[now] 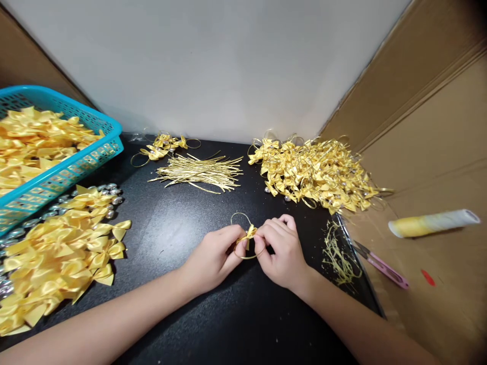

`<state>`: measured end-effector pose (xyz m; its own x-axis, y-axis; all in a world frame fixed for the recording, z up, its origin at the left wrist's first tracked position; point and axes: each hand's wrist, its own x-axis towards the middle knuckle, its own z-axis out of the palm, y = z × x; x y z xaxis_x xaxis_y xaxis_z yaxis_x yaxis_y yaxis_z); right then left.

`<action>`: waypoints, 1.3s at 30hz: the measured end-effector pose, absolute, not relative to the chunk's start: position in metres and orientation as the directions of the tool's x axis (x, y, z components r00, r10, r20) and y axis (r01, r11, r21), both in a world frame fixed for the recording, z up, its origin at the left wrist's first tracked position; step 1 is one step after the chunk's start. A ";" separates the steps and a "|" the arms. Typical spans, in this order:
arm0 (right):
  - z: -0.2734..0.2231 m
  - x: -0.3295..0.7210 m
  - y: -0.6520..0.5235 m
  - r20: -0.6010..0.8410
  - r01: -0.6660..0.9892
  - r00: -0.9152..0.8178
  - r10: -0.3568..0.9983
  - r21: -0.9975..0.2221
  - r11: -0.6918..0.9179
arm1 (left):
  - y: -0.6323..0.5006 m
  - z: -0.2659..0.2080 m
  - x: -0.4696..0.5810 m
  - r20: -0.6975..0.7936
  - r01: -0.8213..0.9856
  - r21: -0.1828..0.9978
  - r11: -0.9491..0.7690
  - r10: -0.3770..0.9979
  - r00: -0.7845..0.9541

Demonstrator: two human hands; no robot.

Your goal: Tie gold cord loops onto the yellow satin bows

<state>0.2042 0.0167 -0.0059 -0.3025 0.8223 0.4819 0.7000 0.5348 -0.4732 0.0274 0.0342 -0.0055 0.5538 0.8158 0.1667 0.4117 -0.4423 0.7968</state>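
Observation:
A small yellow ribbon bow (250, 233) with gold cord is held between my two hands, low over the black table. My left hand (218, 251) pinches the bow's left side between thumb and forefinger. From the other side, my right hand (280, 248) grips the cord close to the bow, fingers curled in. One thin cord loop (239, 215) arches above the bow, and another curves below it between the thumbs. The fingers partly cover the bow's middle.
Gold cords (200, 171) lie ahead, with finished looped bows (315, 175) heaped at right. Yellow bows (64, 248), silver beads (114, 192) and a turquoise basket (108, 134) are left. Cord scraps (338, 256), pink snips (386, 267) and a tube (433, 223) are right.

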 end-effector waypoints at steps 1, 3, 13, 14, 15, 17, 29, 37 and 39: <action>-0.006 0.205 0.017 0.476 0.699 -0.301 0.826 -0.478 0.531 | 0.035 -0.006 0.027 0.160 0.405 0.805 -0.434 0.816 0.555; -0.004 0.207 0.018 0.455 0.675 -0.314 0.834 -0.510 0.532 | 0.037 -0.006 0.026 0.149 0.387 0.822 -0.417 0.814 0.561; -0.004 0.213 0.024 0.300 0.493 -0.333 0.894 -0.753 0.436 | 0.044 -0.004 0.021 0.058 0.246 0.927 -0.283 0.756 0.652; -0.003 0.212 0.024 0.294 0.489 -0.343 0.892 -0.755 0.437 | 0.044 -0.003 0.021 0.049 0.238 0.933 -0.269 0.752 0.658; -0.003 0.211 0.024 0.290 0.478 -0.350 0.891 -0.762 0.436 | 0.045 -0.003 0.021 0.040 0.225 0.942 -0.250 0.747 0.663; 0.000 0.209 0.024 0.271 0.449 -0.348 0.897 -0.792 0.413 | 0.046 -0.002 0.021 0.014 0.189 0.963 -0.192 0.736 0.677; -0.001 0.211 0.026 0.221 0.300 -0.328 0.918 -0.897 0.323 | 0.053 -0.001 0.017 -0.148 0.136 0.988 0.076 0.732 0.665; 0.002 0.206 0.022 0.088 0.129 -0.406 0.909 -0.980 0.153 | 0.051 0.003 0.020 -0.076 0.187 0.981 -0.046 0.798 0.598; 0.002 0.204 0.021 0.064 0.099 -0.415 0.907 -0.988 0.115 | 0.051 0.004 0.022 -0.063 0.187 0.981 -0.057 0.812 0.581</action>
<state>0.2042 0.0205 0.0022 -0.4154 0.9074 0.0641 0.0993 0.1153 -0.9884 0.0216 0.0507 0.0044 0.5808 0.8116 -0.0632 0.1871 -0.0575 0.9807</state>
